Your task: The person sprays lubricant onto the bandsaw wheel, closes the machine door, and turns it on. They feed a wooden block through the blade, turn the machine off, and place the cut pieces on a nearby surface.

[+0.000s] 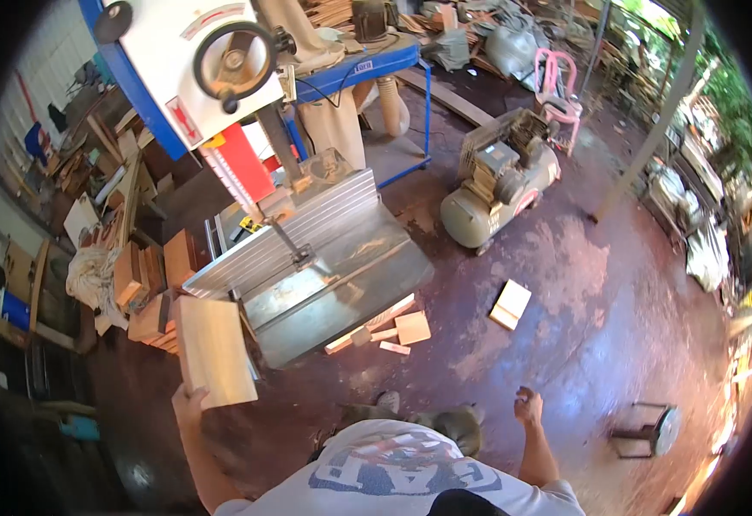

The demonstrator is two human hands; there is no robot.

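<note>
My left hand (189,402) grips the lower left corner of a wide, light wooden board (214,351), which is held up left of the bandsaw table (342,288). Away from the machine, on the right, my right hand (528,406) hangs over the floor with its fingers curled; whether anything is inside them is too small to tell. The bandsaw (169,60) has a white housing with a black handwheel, and its blade guard comes down over the metal table. Stacked wooden blocks (148,318) stand just behind the board.
Wood offcuts (410,328) lie on the floor below the saw table. Two light blocks (510,304) rest further right. An air compressor (501,185), a pink chair (557,103) and a post (651,120) stand beyond. A stool (667,430) is at the lower right.
</note>
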